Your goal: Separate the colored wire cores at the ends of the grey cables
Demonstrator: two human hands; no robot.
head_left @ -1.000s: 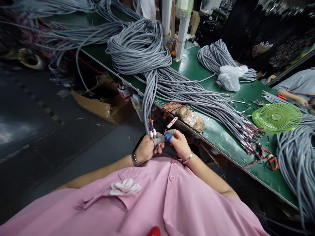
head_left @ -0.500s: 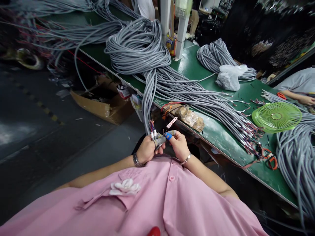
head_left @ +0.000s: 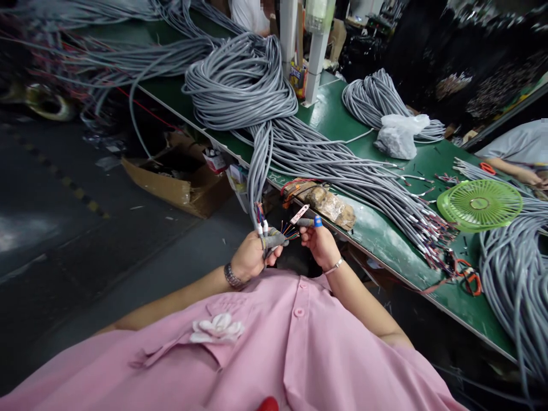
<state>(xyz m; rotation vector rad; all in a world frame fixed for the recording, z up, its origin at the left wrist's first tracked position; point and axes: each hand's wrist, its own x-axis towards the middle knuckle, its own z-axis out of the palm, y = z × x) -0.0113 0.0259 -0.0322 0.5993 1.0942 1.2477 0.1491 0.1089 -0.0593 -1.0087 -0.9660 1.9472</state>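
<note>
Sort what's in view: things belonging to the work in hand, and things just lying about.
In the work:
gray cables, held in the left hand
fanned colored wires, near the right hand

Apparently just lying about:
green fan
plastic bag
cardboard box

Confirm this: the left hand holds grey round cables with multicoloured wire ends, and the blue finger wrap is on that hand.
Not quite: the blue finger wrap is on the right hand, as the head view shows. The left hand does hold grey round cables with multicoloured wire ends.
</note>
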